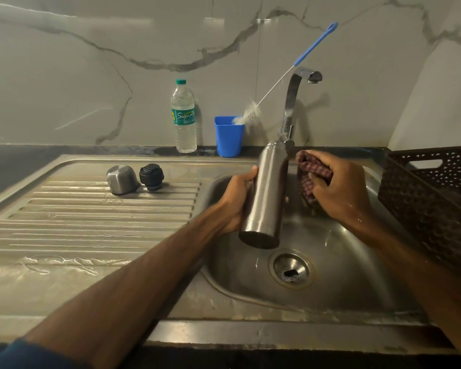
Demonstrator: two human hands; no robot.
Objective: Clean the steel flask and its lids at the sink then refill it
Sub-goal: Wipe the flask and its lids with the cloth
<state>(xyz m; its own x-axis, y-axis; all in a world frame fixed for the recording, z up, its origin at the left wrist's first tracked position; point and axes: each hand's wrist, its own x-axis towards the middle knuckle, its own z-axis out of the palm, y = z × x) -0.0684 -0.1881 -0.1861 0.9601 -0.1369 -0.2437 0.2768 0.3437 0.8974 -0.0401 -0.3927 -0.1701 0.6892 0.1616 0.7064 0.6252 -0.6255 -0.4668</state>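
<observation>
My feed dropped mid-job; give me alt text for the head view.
Over the steel sink basin, the left hand grips an uncapped cylindrical steel flask, tilted, while the right hand holds a bunched red checked cloth beside it. A steel cup lid and a black screw stopper sit on the ribbed draining board.

Ribbed steel drainboard (91,225), wet, bore a steel cap (121,179) and a black inner lid (151,176) side by side; dark counter (24,161) behind carried a water bottle (183,118) and a blue cup (228,137); a brown basket (431,198) stood at right.
</observation>
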